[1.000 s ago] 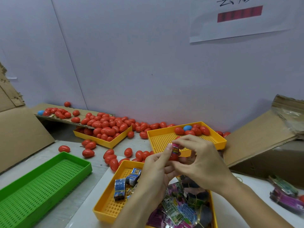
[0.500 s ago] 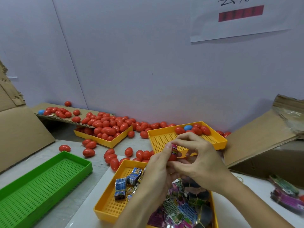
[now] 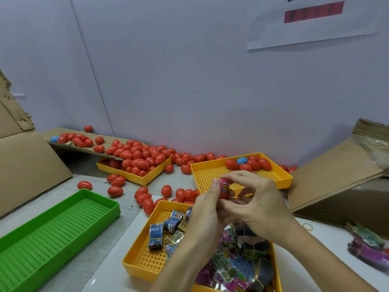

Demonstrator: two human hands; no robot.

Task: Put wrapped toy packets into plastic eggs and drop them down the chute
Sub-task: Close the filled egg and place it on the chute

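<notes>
Packet (image 3: pixel 225 185) now sits deeper in red egg half (image 3: pixel 224 194), frame centre; left hand (image 3: pixel 207 209) grips egg, right hand (image 3: pixel 255 200) pinches packet.

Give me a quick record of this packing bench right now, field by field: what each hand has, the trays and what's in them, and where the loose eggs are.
left hand: holds red egg half with pink packet sticking out
right hand: fingers pinch the packet
near yellow tray: wrapped packets
far right yellow tray: few red eggs, one blue egg
far left yellow tray: heaped red eggs
green tray: nothing visible inside
loose eggs: scattered on table
</notes>
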